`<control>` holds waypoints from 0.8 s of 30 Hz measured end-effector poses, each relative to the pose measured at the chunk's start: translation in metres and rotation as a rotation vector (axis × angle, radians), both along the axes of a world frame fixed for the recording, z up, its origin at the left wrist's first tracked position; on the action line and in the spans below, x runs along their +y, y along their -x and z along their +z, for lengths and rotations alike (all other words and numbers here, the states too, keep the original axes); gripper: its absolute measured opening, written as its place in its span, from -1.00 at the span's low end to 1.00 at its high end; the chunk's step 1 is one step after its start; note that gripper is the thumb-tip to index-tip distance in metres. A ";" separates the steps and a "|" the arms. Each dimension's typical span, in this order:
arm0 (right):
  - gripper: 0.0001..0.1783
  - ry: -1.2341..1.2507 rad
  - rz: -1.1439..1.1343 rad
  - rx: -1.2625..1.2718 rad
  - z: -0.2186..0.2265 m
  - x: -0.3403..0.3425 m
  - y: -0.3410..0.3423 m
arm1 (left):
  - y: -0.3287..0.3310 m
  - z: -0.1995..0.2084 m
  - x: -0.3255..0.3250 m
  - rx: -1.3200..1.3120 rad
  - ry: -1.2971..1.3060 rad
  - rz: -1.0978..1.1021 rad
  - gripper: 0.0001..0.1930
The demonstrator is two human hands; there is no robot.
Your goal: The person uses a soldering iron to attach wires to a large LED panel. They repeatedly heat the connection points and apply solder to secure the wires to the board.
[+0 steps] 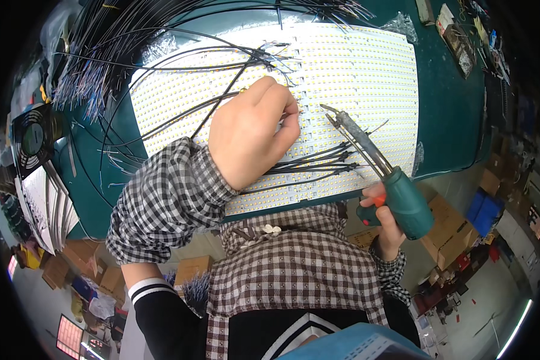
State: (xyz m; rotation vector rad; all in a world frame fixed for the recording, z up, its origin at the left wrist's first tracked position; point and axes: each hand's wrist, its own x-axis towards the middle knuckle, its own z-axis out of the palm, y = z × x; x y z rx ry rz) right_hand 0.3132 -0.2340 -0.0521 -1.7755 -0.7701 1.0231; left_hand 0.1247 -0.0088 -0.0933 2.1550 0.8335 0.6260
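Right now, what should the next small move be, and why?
Probably ease the soldering gun slightly left, toward where the left grip pinches near the middle of the white panel. The gun's tip appears just right of that pinch, apart from it, while the right grip holds the handle. Whether the pinch holds a wire is hidden.

I am seeing the white boards [360, 78] looking smooth and slightly shiny, with small dots making them finely bumpy. On the right, the soldering gun [409, 207] is showing smooth green plastic, while its metal barrel [355, 129] is appearing dull and rough. The black cables [213, 109] are having a smooth, plastic-like coating. On the near side, the apron [294, 270] and the left sleeve [168, 186] are looking like matt, wrinkled cloth. At the far right, crumpled clear film [402, 25] is glinting.
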 end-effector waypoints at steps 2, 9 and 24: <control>-0.40 0.002 0.014 0.014 -0.002 -0.001 -0.001 | 0.001 0.001 0.000 0.020 -0.003 -0.018 -0.86; -0.41 -0.106 0.044 0.024 -0.017 -0.012 -0.008 | 0.002 0.004 0.003 0.018 0.036 -0.031 -0.88; -0.32 -0.104 0.068 -0.010 -0.018 -0.011 -0.005 | 0.001 0.004 0.003 0.010 0.048 -0.015 -0.89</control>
